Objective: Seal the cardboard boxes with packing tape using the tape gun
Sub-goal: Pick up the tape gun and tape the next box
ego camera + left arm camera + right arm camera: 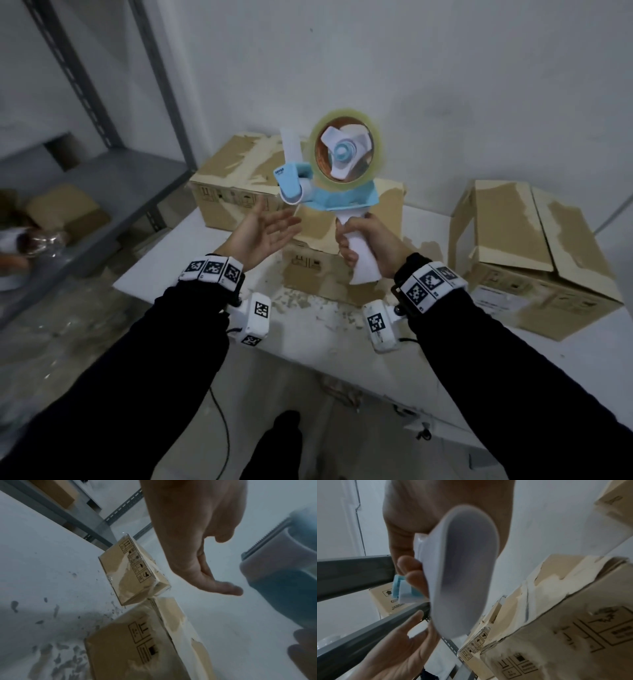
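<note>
My right hand grips the white handle of a blue and white tape gun, held upright in the air above the table; its clear tape roll sits on top. In the right wrist view the handle fills the middle. My left hand is open, palm up, just left of the gun's roller end, touching nothing. Three worn cardboard boxes stand on the table: one at the back, one under the gun, one at the right with its flaps closed and untaped.
The white table carries scraps of torn cardboard skin near its front. A grey metal shelf stands to the left with boxes and plastic wrap on it. A white wall is close behind.
</note>
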